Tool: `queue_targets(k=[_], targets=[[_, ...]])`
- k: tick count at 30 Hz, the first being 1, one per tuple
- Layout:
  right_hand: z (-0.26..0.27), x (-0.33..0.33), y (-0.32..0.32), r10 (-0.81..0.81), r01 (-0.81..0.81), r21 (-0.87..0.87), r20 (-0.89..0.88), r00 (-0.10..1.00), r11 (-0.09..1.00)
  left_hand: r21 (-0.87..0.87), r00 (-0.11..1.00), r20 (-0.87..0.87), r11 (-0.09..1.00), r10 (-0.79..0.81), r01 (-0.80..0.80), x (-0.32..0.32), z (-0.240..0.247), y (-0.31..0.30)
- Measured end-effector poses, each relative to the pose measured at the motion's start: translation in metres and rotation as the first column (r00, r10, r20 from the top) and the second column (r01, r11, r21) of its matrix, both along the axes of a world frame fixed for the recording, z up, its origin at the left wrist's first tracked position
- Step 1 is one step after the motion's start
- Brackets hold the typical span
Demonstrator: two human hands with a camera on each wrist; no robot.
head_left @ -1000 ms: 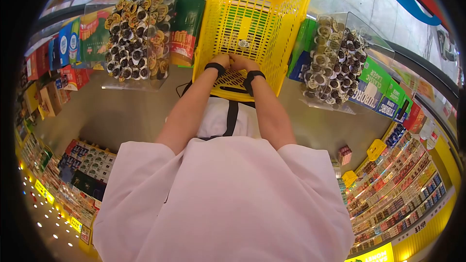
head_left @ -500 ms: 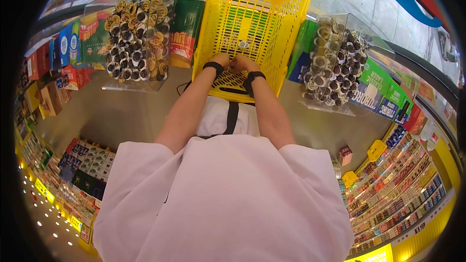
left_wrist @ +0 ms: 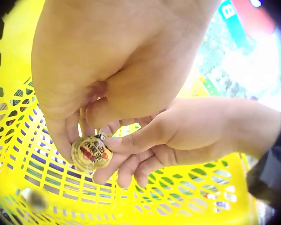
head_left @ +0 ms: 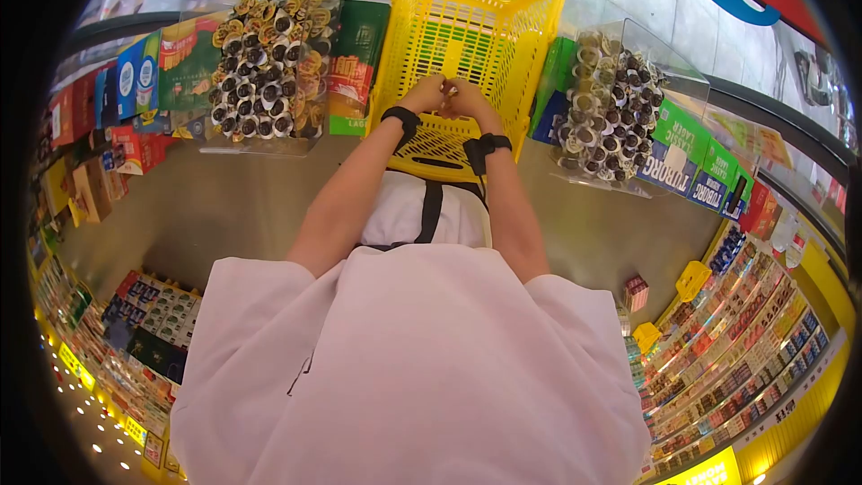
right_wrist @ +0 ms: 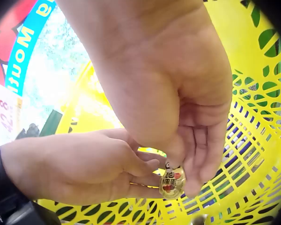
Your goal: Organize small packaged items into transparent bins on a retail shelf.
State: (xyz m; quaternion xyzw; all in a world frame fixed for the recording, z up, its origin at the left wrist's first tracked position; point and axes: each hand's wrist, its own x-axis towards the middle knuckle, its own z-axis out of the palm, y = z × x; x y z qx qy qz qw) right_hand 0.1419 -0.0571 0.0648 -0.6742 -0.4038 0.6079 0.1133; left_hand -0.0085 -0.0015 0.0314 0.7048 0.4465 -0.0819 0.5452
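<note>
Both hands meet over the yellow basket [head_left: 539,45]. A small round gold packet [left_wrist: 90,153] with dark and red print is between their fingertips. In the right wrist view, my right hand [right_wrist: 164,89] pinches the packet [right_wrist: 172,184] by its top and side. My left hand [right_wrist: 79,164] comes in from the left, its fingertips at the packet's near edge. The left wrist view has the left hand [left_wrist: 112,61] above, with curled fingers, and the right hand's thumb on the packet, the right hand [left_wrist: 192,129] reaching in from the right.
Clear bins of round wrapped pieces stand left [head_left: 260,81] and right [head_left: 611,112] of the basket, on drink cartons [head_left: 678,153]. A blurred round item [left_wrist: 36,199] lies low in the basket. Stocked shelves [head_left: 745,350] curve along the lower right.
Both hands have moved up in the head view, away from the body, and stay together over the basket. The head view has shifted slightly, with the left bin and basket displaced to the right.
</note>
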Motion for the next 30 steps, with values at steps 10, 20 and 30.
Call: queue_targets(k=[10, 20, 30], targets=[[0.046, 0.009, -0.024, -0.233, 0.294, 0.240, -0.253, 0.939, 0.925, -0.048, 0.905, 0.346, 0.968, 0.247, -0.245, -0.034, 0.049, -0.003], [0.082, -0.001, -0.046, -0.271, 0.352, 0.358, -0.258, 0.927, 0.865, 0.046, 0.878, 0.437, 0.970, 0.196, -0.240, -0.040, 0.097, -0.022], [0.097, -0.011, -0.064, -0.264, 0.351, 0.395, -0.258, 0.929, 0.849, -0.008, 0.883, 0.438, 0.983, 0.168, -0.182, -0.050, 0.116, -0.031]])
